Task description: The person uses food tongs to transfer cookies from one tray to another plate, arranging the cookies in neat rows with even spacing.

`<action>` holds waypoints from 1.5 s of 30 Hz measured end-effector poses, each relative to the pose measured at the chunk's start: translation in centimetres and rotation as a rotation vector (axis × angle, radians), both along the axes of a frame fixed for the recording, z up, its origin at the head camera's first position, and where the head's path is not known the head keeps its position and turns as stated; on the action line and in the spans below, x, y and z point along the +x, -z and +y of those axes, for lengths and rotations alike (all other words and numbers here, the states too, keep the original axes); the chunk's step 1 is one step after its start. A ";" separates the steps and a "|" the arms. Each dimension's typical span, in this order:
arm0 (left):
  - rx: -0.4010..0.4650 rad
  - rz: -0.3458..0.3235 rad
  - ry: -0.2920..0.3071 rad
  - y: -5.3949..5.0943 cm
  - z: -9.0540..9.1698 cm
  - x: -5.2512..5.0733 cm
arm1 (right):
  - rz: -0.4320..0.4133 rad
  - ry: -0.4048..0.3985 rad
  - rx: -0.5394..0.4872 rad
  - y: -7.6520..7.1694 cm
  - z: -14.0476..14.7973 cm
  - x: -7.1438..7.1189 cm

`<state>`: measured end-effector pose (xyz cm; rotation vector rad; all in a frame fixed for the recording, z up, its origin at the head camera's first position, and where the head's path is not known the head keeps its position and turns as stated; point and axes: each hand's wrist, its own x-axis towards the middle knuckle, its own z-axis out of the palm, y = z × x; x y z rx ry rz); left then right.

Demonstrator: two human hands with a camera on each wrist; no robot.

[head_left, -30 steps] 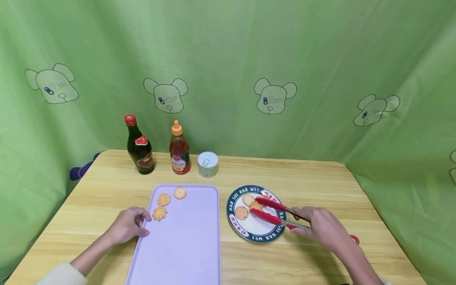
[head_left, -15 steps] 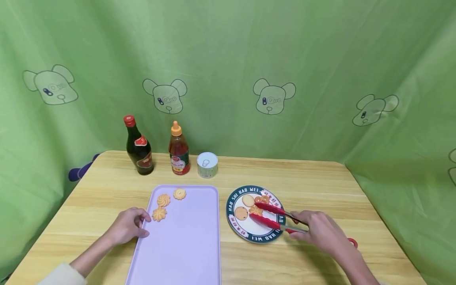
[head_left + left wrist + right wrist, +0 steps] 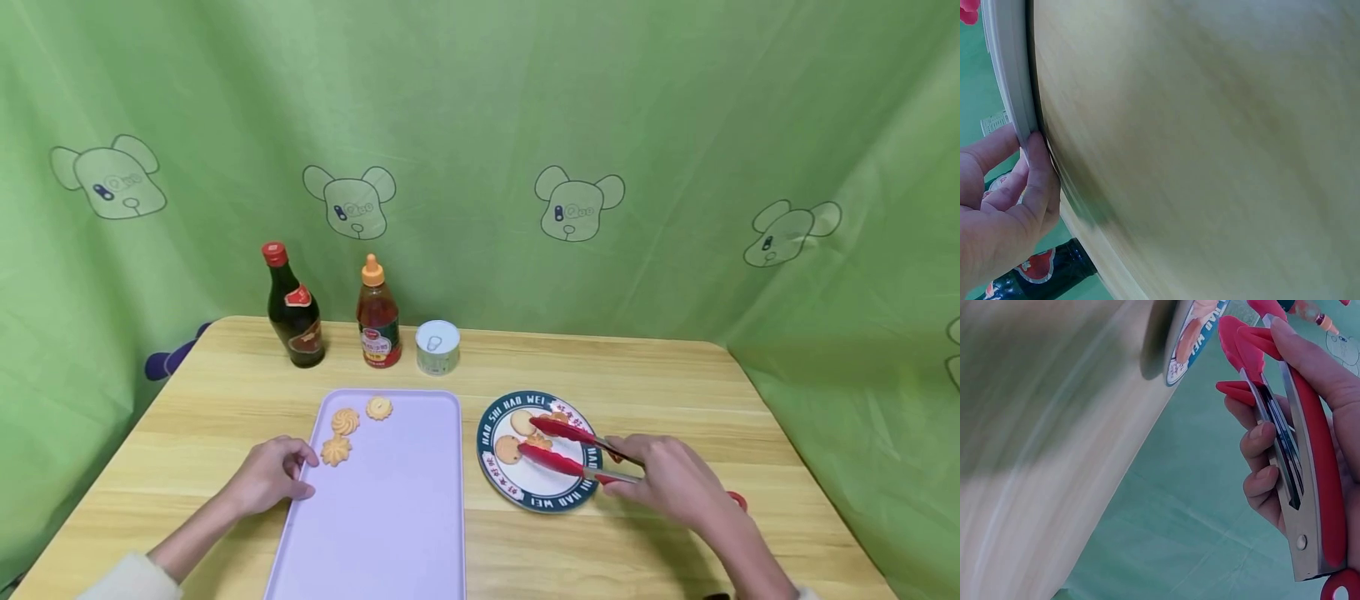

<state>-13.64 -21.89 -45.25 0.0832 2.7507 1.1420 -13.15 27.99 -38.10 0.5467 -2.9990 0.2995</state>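
Along the left rim of the lilac tray [image 3: 382,525], my left hand [image 3: 273,475] pinches the edge; the left wrist view shows thumb and fingers on either side of the tray rim [image 3: 1009,69]. Three flower-shaped cookies, one being the lowest cookie [image 3: 335,450], lie at its far left corner. My right hand [image 3: 671,483] grips red-tipped tongs [image 3: 551,461], fingers wrapped about the handles [image 3: 1322,481] in the right wrist view. The parted tips straddle a flower-shaped cookie [image 3: 538,442] on the round plate [image 3: 551,502]. Whether they touch it, I cannot tell. Round cookies [image 3: 507,450] and a partly hidden pretzel-shaped one lie beside it.
Behind the tray stand a dark red-capped bottle [image 3: 296,317], a sauce bottle [image 3: 378,325] with an orange nozzle and a tin can [image 3: 438,348]. A green curtain [image 3: 465,100] hangs round the wooden table [image 3: 637,367].
The tongs and my right hand have shifted slightly left over the plate, their tips staying apart. My left hand stays at the tray's edge.
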 end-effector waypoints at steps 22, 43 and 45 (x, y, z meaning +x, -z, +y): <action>0.004 -0.003 -0.003 -0.2 0.0 -0.1 | -0.105 -0.071 -0.047 1.9 -10.4 -3.8; 0.005 -0.005 -0.014 -0.1 0.0 0.0 | -0.104 -0.140 -0.087 3.2 -18.2 -5.8; 0.005 -0.006 -0.014 -0.1 0.0 0.0 | -0.091 -0.146 -0.081 3.3 -18.6 -5.9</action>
